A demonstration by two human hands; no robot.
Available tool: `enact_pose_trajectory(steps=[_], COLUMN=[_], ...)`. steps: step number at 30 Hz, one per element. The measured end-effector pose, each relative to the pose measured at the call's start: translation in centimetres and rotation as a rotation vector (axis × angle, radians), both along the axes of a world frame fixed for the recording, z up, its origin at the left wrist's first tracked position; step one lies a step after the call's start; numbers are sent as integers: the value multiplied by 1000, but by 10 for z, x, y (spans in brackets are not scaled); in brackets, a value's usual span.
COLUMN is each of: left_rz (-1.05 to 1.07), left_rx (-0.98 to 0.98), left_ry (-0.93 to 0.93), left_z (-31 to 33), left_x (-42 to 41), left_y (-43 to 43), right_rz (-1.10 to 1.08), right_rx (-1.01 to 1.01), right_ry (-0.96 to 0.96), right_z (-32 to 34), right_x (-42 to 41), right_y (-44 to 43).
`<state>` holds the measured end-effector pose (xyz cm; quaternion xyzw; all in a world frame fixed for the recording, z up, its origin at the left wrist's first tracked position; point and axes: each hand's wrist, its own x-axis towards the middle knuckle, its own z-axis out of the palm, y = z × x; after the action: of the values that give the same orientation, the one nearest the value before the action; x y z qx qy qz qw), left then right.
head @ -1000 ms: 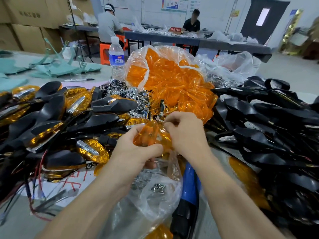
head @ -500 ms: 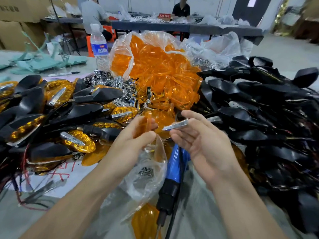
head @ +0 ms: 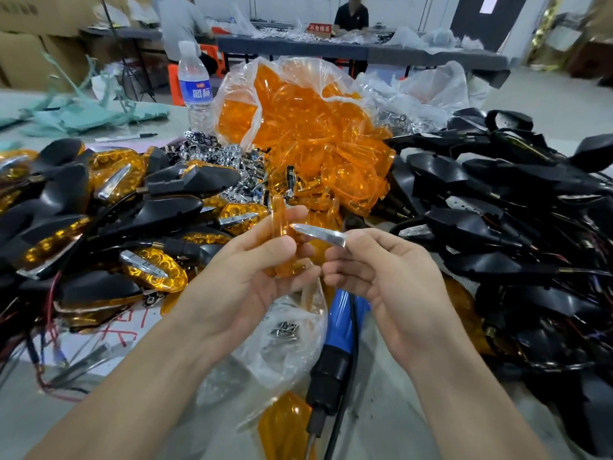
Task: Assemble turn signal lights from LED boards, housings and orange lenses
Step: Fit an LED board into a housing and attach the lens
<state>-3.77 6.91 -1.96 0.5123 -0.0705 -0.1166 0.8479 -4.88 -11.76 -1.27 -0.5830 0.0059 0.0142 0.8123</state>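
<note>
My left hand [head: 252,273] grips an orange lens [head: 282,237] held edge-on, thumb across its front. My right hand [head: 381,270] pinches a pointed chrome trim piece [head: 318,231], its tip just touching the lens. Behind them a clear bag of orange lenses [head: 308,134] bulges open. Black housings with wires [head: 517,210] pile up on the right. Assembled signal lights with orange lenses [head: 99,220] lie heaped on the left. Loose chrome parts [head: 229,161] sit between the piles.
A blue-handled electric screwdriver [head: 341,330] lies under my hands beside a small clear bag of screws [head: 285,330]. A water bottle [head: 195,88] stands at the back left, a pen [head: 126,137] near it. Two people sit at a far table [head: 365,51].
My hands drew apart from the bag of lenses. The left one came away with an orange lens, the right one with a chrome trim piece, and both now meet in front of me.
</note>
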Motion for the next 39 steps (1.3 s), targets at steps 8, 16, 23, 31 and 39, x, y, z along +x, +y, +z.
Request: enact_pose_trajectory(steps=[8, 16, 23, 31, 39], left_rz=[136, 193, 328, 488, 579], left_rx=[40, 267, 329, 470, 670], left_ry=[79, -85, -50, -22, -147], left_z=[1, -6, -4, -11, -12], left_x=[-1, -3, -6, -10, -11], left_y=[-3, -10, -12, -17, -15], right_rz=[122, 40, -15, -52, -209], right_rx=[-374, -784, -400, -506, -835], right_ry=[-66, -315, -220, -316, -454], right_z=[2, 0, 5, -9, -14], right_x=[-4, -14, -12, -20, -29], right_y=[5, 14, 9, 30, 44])
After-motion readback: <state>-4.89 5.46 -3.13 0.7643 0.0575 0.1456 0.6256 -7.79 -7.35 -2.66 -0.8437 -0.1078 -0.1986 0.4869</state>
